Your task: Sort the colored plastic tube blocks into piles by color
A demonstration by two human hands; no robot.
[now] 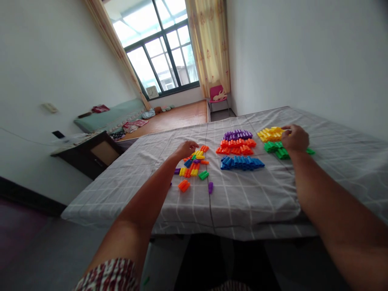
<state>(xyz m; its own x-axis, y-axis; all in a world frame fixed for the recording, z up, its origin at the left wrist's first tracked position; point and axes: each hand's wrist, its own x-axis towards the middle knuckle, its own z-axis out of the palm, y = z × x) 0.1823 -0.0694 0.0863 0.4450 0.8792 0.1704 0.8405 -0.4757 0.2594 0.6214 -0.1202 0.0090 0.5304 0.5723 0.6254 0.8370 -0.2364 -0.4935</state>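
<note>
My left hand (185, 149) reaches over a mixed pile of small plastic tube-like pieces (194, 161) in orange, yellow, blue, green and purple. Its fingers are curled together; what they hold, if anything, I cannot make out. At the right, my right hand (295, 138) pinches a yellow piece at the edge of the yellow group (269, 133). Green pieces (280, 149) lie below and partly behind that hand. Between the hands are sorted groups: purple pieces (238, 135), orange pieces (236, 147) and blue pieces (242, 163).
The pieces lie on a grey checked cloth (254, 202). Nearer me are a loose orange cluster (184, 186), a green pair (203, 175) and a purple piece (210, 187). A dark cabinet (93, 155) stands left; a pink chair (216, 93) stands beyond.
</note>
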